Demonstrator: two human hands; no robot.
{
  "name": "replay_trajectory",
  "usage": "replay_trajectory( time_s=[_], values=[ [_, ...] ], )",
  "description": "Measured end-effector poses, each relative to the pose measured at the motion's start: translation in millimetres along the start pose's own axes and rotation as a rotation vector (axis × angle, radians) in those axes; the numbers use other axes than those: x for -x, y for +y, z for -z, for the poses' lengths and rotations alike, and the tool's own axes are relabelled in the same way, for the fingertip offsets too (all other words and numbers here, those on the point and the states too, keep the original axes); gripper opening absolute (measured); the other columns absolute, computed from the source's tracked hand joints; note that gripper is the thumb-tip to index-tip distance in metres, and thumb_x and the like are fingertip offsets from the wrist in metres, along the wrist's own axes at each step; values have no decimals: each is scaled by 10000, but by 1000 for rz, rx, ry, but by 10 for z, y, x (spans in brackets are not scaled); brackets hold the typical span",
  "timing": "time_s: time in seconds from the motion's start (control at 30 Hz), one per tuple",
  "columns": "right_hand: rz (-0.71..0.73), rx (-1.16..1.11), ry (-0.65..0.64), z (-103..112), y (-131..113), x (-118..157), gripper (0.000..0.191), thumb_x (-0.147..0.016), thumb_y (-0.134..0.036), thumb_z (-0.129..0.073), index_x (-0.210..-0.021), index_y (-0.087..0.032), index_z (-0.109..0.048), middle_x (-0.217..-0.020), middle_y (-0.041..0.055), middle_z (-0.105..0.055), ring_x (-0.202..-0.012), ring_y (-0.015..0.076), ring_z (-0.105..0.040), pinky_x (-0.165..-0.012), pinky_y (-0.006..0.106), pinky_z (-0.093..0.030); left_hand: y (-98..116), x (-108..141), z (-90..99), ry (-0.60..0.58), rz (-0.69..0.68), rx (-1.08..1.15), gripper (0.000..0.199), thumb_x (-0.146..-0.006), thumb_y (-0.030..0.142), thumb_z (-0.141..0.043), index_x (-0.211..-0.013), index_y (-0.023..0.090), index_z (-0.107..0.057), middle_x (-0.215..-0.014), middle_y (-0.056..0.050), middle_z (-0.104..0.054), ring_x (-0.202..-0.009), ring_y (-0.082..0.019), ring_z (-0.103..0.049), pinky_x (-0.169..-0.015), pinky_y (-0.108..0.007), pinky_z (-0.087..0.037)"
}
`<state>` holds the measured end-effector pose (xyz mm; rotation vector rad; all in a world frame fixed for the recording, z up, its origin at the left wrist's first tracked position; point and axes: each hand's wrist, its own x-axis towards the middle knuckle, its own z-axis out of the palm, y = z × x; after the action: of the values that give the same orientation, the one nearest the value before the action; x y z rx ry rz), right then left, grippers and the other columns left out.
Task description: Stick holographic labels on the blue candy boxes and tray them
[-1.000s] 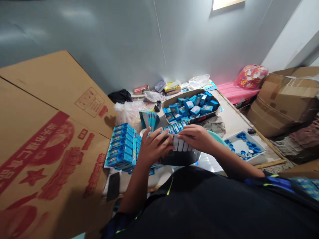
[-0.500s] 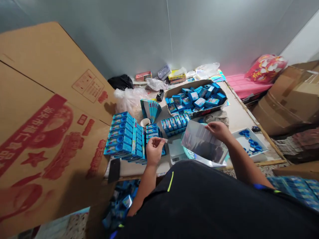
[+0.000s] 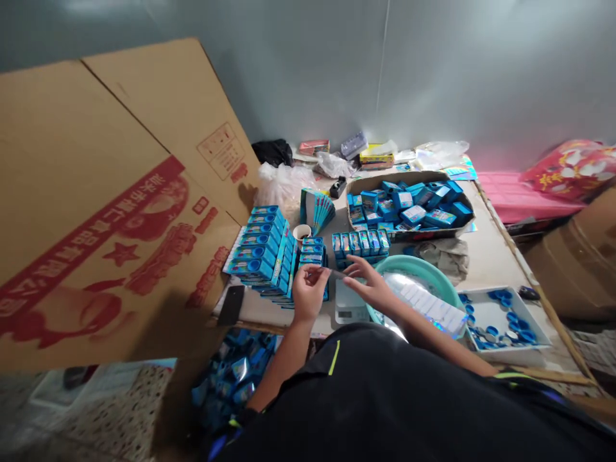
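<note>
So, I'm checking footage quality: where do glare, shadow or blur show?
Head view: glare on the smooth grey wall, bright glints in the round teal plastic basin; head view, lower left: shadow on the brown cardboard carton; head view, centre: thin dark strip at the left hand looks soft.

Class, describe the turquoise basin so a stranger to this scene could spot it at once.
Before the gray wall stands a white-topped table. At its near side, just left of the white tray of blue pieces, sits the basin, partly behind the right forearm. Unlike that rectangular tray, it is round and turquoise.
</note>
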<state>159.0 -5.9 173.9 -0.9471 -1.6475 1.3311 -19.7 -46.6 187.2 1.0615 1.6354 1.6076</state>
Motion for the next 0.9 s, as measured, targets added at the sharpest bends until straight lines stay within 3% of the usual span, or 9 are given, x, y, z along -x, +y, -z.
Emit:
replay_trajectory(
  time_s=[0.07,0.13,0.23,0.37,0.43,0.53,0.67,0.8,0.9],
  values=[
    [28,-60,-70,-200,-126,-71,275,-883,-429,-659,-1100,-262,-685,-948,56,-743,-886,246,-711,-849,399,-584,-43,121,-39,14,20,34,364,-746,435,-785,-920,214,-554,-835,-32,-690,-773,-190,-713,-730,-321,-572],
    [26,-85,-100,-297,-157,-96,179,-897,-418,-628,-923,-261,-710,-877,46,-750,-820,243,-709,-787,391,-587,-128,228,-40,30,43,71,389,-753,413,-781,-972,220,-523,-844,-36,-696,-776,-189,-714,-739,-325,-573],
    [-30,-114,-89,-309,-70,-66,197,-868,-412,-635,-924,-240,-712,-760,40,-711,-715,230,-680,-682,370,-561,-376,388,94,101,45,79,448,-792,420,-754,-1056,234,-443,-982,-78,-709,-900,-200,-724,-827,-355,-574],
    [-169,-155,-17,-227,130,32,274,-820,-405,-653,-982,-191,-706,-690,10,-646,-665,187,-645,-661,329,-518,-889,637,569,528,174,-263,407,-820,402,-708,-1019,232,-396,-1140,-122,-629,-1086,-223,-669,-924,-391,-547],
    [-228,-161,32,-164,224,78,263,-815,-400,-658,-970,-193,-700,-712,2,-642,-686,176,-640,-686,323,-512,-1157,731,820,636,283,-378,517,-714,312,-795,-1045,215,-409,-1182,-139,-590,-1186,-272,-609,-1017,-452,-497],
    [-271,-143,93,-49,354,112,234,-808,-406,-663,-935,-210,-688,-767,-1,-642,-728,171,-638,-728,328,-517,-1530,726,1019,517,338,-490,641,-570,198,-866,-1061,185,-454,-1244,-158,-561,-1316,-332,-499,-1151,-497,-359],
    [-345,-114,161,101,444,57,286,-765,-436,-710,-939,-210,-691,-783,-3,-632,-721,170,-635,-740,345,-529,-1844,451,956,352,333,-553,520,-614,286,-848,-955,200,-466,-1223,-179,-560,-1346,-364,-462,-1094,-499,-390],
    [-370,-130,229,218,398,-55,366,-733,-461,-736,-990,-206,-687,-737,-17,-603,-695,174,-639,-731,362,-547,-1862,138,891,246,221,-556,451,-661,380,-794,-907,222,-452,-1157,-174,-576,-1344,-399,-462,-1061,-557,-389],
    [-345,-74,272,271,363,-93,350,-741,-453,-702,-978,-195,-699,-744,-3,-631,-699,178,-641,-714,352,-535,-1801,-67,980,18,100,-516,358,-736,407,-726,-916,241,-464,-1063,-110,-614,-1304,-383,-503,-1049,-574,-400]
  ],
)
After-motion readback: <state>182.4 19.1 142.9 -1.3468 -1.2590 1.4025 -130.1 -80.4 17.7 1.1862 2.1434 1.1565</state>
